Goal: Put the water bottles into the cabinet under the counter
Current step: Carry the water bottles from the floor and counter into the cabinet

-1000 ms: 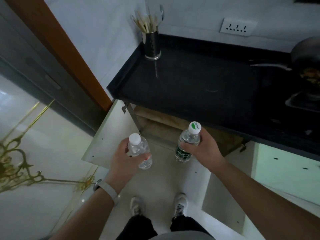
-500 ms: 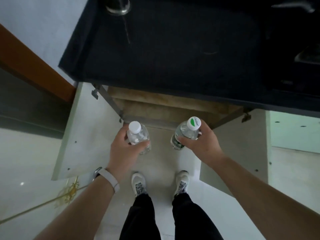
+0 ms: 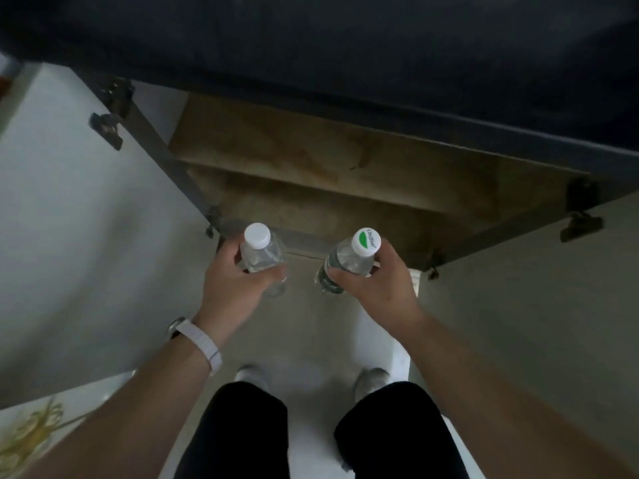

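Two clear water bottles are held upright in the air in front of the open cabinet (image 3: 345, 160), side by side and slightly apart. The left bottle (image 3: 262, 258) has a plain white cap. The right bottle (image 3: 342, 258), at its 3 o'clock, has a white cap with a green mark. The left hand (image 3: 235, 285) grips the left bottle, fingers and thumb curled round its upper body. The right hand (image 3: 377, 285) grips the right bottle the same way, just below the cap. A pale wristband (image 3: 204, 344) sits on the left wrist.

At 12 o'clock of the bottles lie the cabinet's brown wooden shelves, under the dark tabletop (image 3: 345, 46). The left door (image 3: 69, 219) stands swung open at 9 o'clock and the right door (image 3: 518, 305) at 3 o'clock. At 6 o'clock are black trousers (image 3: 242, 433) and light shoes (image 3: 371, 380) on the pale floor (image 3: 311, 340).
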Available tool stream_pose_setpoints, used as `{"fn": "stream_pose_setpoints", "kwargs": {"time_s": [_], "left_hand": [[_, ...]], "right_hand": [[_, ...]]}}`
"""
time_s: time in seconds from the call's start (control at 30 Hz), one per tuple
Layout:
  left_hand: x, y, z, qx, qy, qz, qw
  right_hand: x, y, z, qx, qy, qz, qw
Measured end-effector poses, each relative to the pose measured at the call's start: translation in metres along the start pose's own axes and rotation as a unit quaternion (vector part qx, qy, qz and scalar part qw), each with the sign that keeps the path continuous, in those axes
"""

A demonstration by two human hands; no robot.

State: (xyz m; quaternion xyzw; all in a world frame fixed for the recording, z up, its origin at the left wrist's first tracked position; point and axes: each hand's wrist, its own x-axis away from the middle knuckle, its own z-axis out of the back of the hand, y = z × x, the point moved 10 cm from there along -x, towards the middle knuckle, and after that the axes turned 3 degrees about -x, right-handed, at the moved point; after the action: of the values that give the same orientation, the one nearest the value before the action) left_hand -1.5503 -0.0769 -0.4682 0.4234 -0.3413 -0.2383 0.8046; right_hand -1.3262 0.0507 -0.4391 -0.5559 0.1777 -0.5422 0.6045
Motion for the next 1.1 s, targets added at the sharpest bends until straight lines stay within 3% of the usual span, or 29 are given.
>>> {"fn": "stream_pose_setpoints", "kwargs": {"time_s": [0.27,0.5,0.93,1.1], "left_hand": [[-0.084,-0.076,-0.06,0.005,0.0,-0.046,0.999],[-0.12,-0.097,-0.086,0.016,-0.009,-0.078,0.997],[-0.129,0.012,-0.063,0.088,0.0,-0.187,0.978],[-0.137,0.066,-0.052,0.154,0.019,-0.236,0.959]], "right_hand": [[-0.098,0.1,-0.036,-0.004,-0.015,0.046,0.999],[-0.147,0.13,-0.047,-0.037,-0.043,0.097,0.994],[-0.131,0.028,-0.004,-0.086,-0.058,0.193,0.976],[-0.127,-0.013,0.027,-0.139,-0.005,0.227,0.964]]}}
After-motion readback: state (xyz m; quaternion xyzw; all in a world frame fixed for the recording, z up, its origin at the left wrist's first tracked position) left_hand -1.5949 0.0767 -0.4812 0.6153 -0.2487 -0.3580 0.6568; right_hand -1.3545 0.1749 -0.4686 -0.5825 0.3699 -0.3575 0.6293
